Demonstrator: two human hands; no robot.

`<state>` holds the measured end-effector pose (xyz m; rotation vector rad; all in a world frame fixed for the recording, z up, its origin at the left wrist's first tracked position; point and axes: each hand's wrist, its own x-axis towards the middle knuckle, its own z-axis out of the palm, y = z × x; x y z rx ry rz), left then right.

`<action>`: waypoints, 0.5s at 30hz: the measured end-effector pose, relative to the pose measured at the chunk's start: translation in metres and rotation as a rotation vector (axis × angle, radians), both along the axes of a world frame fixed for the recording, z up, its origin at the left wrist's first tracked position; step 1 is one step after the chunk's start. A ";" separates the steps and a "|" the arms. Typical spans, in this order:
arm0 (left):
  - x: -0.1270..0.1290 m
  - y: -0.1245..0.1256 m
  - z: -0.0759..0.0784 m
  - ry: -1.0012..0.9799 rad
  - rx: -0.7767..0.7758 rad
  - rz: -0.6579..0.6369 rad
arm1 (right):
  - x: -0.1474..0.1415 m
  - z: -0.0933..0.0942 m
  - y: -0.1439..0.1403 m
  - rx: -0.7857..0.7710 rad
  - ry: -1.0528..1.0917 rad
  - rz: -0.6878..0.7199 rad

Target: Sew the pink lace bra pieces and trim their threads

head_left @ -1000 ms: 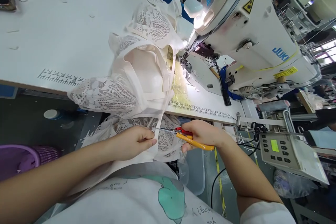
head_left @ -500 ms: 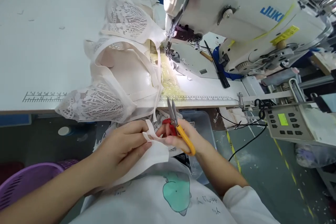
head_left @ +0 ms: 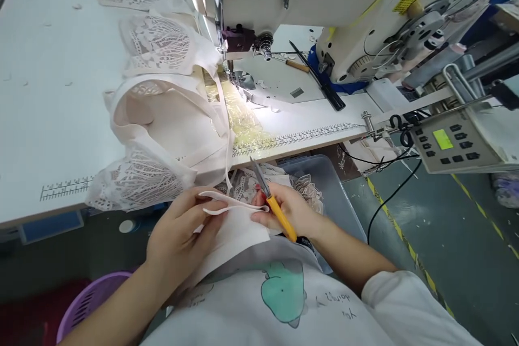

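Note:
My left hand (head_left: 178,238) pinches a white fabric piece (head_left: 233,230) over my lap, thumb on its folded upper edge. My right hand (head_left: 290,208) holds yellow-handled thread snips (head_left: 271,200) with the blades pointing up and away, and its fingertips also touch the right end of the same fabric piece. Just beyond my hands a string of white lace bra pieces (head_left: 162,119) hangs over the front edge of the sewing table (head_left: 48,102) and trails back to the needle of the white sewing machine (head_left: 324,5).
A control panel (head_left: 454,143) with a green display sits on the right of the table. A clear plastic bin (head_left: 332,189) with lace pieces stands under the table by my right hand. A purple basket (head_left: 89,303) is at lower left. Cables run over the green floor.
The snips left the cut at the fabric and swung upright. My hands drew together on the white fabric piece. The view shifted right and down.

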<state>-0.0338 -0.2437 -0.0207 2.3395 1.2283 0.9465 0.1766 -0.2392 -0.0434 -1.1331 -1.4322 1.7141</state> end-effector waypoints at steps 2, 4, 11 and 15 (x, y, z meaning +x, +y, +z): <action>0.001 -0.001 -0.002 -0.006 0.018 0.110 | 0.000 0.000 -0.003 0.046 -0.017 -0.047; 0.002 -0.002 -0.004 -0.005 0.030 0.194 | 0.000 -0.002 -0.005 0.092 -0.043 -0.087; 0.003 -0.005 -0.006 -0.092 -0.101 0.315 | 0.001 -0.008 -0.007 0.203 -0.142 -0.150; 0.006 -0.005 -0.006 -0.253 -0.326 0.359 | 0.000 -0.014 -0.008 0.216 -0.128 -0.200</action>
